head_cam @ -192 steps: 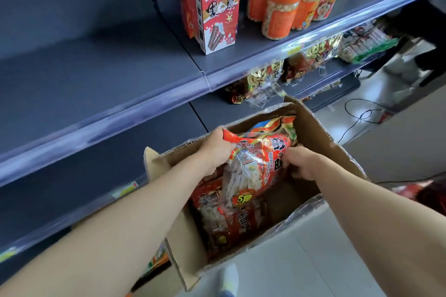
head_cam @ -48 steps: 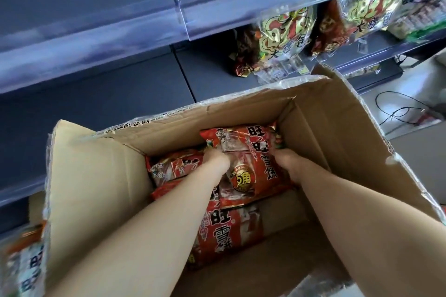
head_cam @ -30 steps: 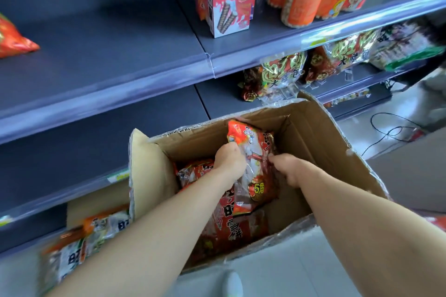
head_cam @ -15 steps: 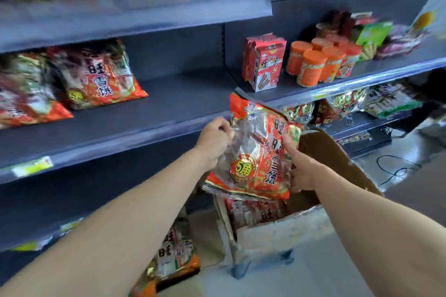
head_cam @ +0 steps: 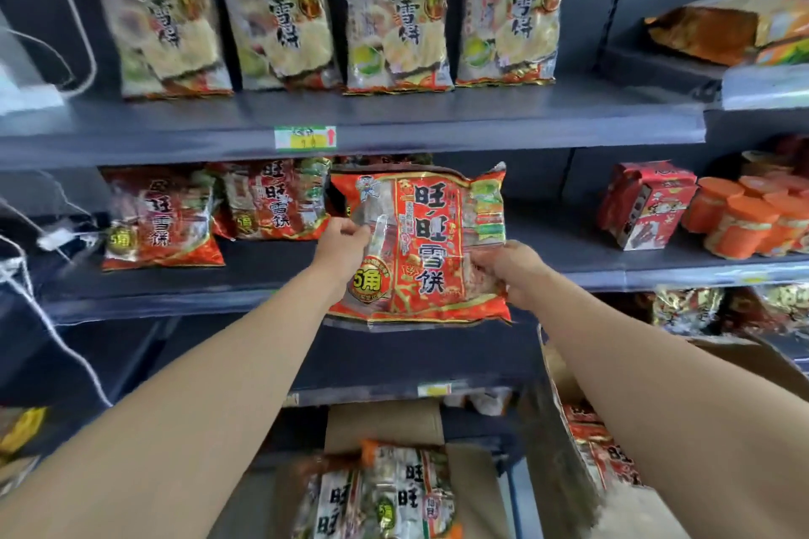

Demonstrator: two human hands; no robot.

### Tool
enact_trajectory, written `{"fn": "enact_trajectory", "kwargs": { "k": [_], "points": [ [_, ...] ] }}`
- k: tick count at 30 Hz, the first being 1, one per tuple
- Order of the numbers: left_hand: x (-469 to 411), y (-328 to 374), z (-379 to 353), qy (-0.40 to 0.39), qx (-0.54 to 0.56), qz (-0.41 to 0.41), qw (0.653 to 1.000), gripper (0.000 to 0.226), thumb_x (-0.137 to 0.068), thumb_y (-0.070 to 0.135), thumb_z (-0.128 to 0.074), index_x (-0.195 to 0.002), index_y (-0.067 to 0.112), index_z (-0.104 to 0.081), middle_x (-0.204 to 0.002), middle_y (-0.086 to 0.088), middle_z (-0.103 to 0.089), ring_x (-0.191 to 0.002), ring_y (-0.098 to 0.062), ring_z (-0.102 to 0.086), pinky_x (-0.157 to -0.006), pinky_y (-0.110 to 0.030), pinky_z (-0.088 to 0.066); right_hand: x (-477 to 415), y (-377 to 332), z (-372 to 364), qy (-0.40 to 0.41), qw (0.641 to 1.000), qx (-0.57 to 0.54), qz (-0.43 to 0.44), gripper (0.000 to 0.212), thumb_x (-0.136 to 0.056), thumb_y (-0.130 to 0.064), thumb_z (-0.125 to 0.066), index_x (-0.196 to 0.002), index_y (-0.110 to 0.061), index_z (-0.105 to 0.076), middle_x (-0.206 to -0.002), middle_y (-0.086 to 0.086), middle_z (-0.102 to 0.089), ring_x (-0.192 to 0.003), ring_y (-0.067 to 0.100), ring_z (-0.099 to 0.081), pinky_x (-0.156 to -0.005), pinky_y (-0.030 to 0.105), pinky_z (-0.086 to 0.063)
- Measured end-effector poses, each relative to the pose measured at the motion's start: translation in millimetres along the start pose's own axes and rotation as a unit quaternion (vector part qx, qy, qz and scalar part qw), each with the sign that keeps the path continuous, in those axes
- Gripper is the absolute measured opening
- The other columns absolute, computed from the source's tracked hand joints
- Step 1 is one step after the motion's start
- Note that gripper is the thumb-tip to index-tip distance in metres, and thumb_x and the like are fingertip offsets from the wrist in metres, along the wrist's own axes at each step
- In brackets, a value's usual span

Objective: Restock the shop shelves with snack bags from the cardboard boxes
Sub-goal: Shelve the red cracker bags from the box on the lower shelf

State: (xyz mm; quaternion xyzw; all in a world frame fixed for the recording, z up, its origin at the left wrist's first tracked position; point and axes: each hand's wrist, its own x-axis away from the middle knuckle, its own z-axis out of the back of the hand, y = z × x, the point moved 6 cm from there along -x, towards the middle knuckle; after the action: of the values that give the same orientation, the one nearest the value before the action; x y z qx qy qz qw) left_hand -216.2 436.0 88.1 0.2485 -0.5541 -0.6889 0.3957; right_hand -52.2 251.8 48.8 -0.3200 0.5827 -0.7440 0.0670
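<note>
A red snack bag (head_cam: pixel 431 245) with black characters is held upright in front of the middle shelf (head_cam: pixel 262 271). My left hand (head_cam: pixel 339 243) grips its left edge and my right hand (head_cam: pixel 510 269) grips its right edge. Two matching red bags (head_cam: pixel 160 217) stand on that shelf to the left. The open cardboard box (head_cam: pixel 569 385) sits low at the right, with more red bags (head_cam: pixel 602 446) inside.
Several pale snack bags (head_cam: pixel 332 13) line the top shelf. A red carton (head_cam: pixel 643 206) and orange-lidded tubs (head_cam: pixel 744 219) stand on the middle shelf at right. A second box (head_cam: pixel 385 420) with bags (head_cam: pixel 389 495) lies below centre. White cords (head_cam: pixel 48 315) hang at left.
Both hands lifted the red bag out of the box and up to the middle shelf. The view has swung upward and left, bringing the top shelf into sight.
</note>
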Motion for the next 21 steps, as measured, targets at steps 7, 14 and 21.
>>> {"fn": "enact_trajectory", "kwargs": {
  "k": [7,14,21],
  "points": [
    [-66,-29,21,-0.014,0.037,0.067,0.997,0.012,-0.087,0.024,-0.062,-0.094,0.027,-0.053,-0.120,-0.010,-0.060,-0.110,-0.031,-0.059,-0.099,-0.053,-0.047,-69,-21,-47,0.024,0.998,0.032,0.048,0.022,-0.084,-0.004,-0.063,-0.102,-0.014,-0.056,-0.106,0.010,-0.070,-0.092,0.028,-0.069,-0.087,0.048,-0.056],
    [-145,-35,-10,-0.014,0.055,0.101,0.993,0.049,-0.092,0.014,-0.059,-0.137,0.026,-0.041,-0.139,-0.003,-0.048,-0.124,-0.025,-0.048,-0.107,-0.050,-0.036,-151,-35,-65,0.016,0.997,0.064,0.041,0.029,-0.087,-0.005,-0.058,-0.116,-0.011,-0.056,-0.109,0.007,-0.067,-0.102,0.027,-0.065,-0.094,0.045,-0.053],
    [-208,-60,-29,0.052,0.034,0.114,0.992,0.052,-0.091,0.004,-0.059,-0.139,0.018,-0.043,-0.140,-0.002,-0.048,-0.109,-0.018,-0.047,-0.084,-0.035,-0.040,-232,-37,-84,-0.012,0.986,0.157,0.054,0.017,-0.079,-0.013,-0.058,-0.093,-0.017,-0.069,-0.094,0.004,-0.074,-0.080,0.023,-0.070,-0.068,0.035,-0.057]
  ]
}}
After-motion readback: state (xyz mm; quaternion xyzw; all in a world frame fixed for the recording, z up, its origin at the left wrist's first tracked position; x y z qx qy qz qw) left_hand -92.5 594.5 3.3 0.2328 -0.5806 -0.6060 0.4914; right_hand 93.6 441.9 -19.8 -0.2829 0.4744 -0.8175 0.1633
